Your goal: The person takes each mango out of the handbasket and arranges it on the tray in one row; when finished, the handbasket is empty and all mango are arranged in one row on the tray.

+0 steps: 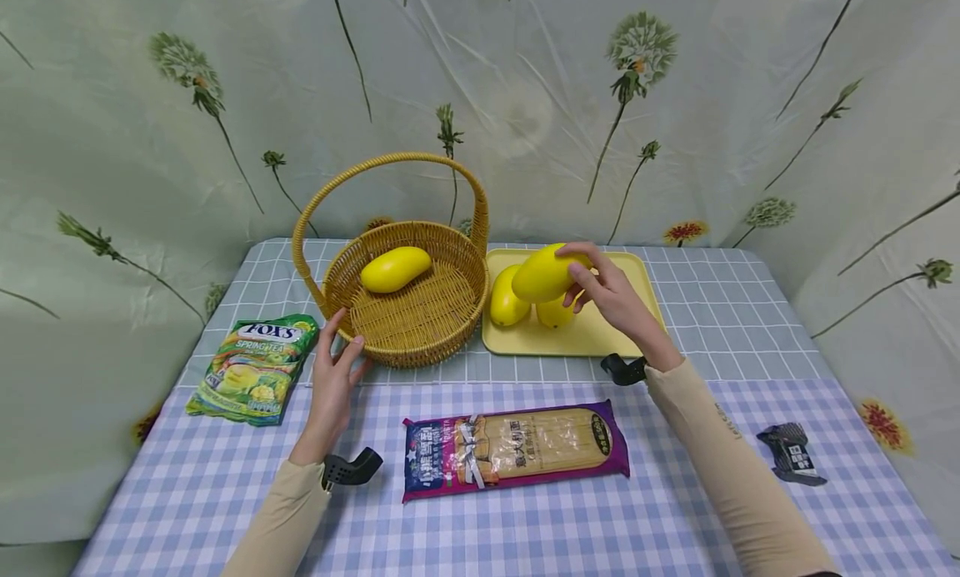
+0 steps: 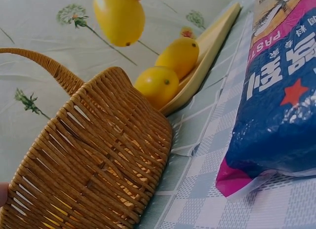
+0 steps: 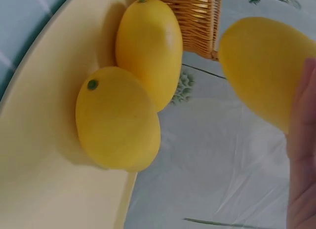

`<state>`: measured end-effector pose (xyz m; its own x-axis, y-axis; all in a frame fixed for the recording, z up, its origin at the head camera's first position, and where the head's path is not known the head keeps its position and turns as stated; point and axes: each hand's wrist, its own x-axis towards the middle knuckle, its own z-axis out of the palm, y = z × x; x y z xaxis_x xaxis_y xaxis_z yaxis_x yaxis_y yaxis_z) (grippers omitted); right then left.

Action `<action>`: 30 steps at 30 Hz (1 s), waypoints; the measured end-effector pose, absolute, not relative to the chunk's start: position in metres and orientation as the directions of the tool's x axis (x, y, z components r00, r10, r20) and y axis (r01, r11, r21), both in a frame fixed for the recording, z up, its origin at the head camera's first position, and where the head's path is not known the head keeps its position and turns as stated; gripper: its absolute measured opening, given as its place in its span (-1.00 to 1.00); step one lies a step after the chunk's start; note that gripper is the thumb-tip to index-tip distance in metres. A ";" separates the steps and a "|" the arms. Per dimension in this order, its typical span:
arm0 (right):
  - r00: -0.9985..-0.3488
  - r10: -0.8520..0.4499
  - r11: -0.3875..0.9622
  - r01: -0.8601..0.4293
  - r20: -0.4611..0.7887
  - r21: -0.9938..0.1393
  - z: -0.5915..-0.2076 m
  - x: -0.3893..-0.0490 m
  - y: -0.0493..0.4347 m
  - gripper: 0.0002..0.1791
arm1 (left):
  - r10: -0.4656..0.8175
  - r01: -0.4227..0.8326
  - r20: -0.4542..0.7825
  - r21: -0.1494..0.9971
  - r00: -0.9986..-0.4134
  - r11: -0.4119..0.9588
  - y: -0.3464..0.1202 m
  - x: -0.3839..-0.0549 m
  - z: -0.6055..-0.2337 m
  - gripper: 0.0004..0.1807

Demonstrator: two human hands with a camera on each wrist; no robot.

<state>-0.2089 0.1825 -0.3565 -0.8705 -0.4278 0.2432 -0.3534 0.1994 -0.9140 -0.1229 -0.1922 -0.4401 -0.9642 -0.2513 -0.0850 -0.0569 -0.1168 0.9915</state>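
My right hand (image 1: 607, 289) grips a yellow mango (image 1: 543, 274) with thumb and fingers, above a pale yellow tray (image 1: 600, 335). Two more mangoes lie on the tray: one on the left (image 1: 508, 298), the other (image 1: 555, 313) partly hidden beneath the held one in the head view. Left of the tray stands a woven wicker basket (image 1: 420, 331) with a tall arched handle. Another mango (image 1: 396, 269) is inside it, towards the back left. At the basket's front-left rim, my left hand (image 1: 333, 389) holds the edge, thumb and index finger spread along it.
A green bag of Fox's candy (image 1: 255, 368) lies left of the basket. In front of basket and tray is a purple pack of pasta (image 1: 517, 448). A small black wrapped item (image 1: 792, 454) sits at the right. Behind the checked tablecloth (image 1: 555, 527) hangs a dandelion-print curtain (image 1: 525, 77).
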 end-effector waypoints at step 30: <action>-0.952 -0.304 0.241 -0.052 -0.024 -0.969 -0.383 -0.250 0.254 -0.56 | -0.240 -0.057 -0.089 0.989 -0.967 -0.137 -0.193 -0.123 -0.440 -0.39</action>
